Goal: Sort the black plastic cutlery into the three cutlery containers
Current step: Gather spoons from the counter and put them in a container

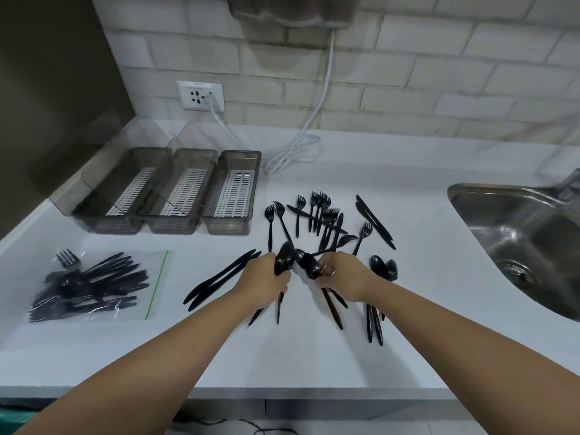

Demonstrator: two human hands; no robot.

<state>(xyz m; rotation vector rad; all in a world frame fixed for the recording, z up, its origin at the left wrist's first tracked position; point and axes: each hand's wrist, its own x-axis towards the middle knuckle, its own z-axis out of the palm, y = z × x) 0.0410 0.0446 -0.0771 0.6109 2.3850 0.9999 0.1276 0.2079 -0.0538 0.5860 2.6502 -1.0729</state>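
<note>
Three smoky plastic cutlery containers [231,193] stand side by side at the back left, each holding only a white slotted insert. Black forks [320,210], knives [375,221] and spoons [384,268] lie scattered on the white counter. My left hand [266,282] grips a bunch of black spoons [284,262], bowls pointing away from me. My right hand [340,279] grips more black spoons [309,265], their handles sticking out below it. Two knives [219,279] lie just left of my left hand.
A zip bag [94,282] with more black cutlery lies at the front left. A steel sink [530,243] is sunk into the counter at the right. A white cable [295,152] coils behind the containers, below a wall socket [201,95].
</note>
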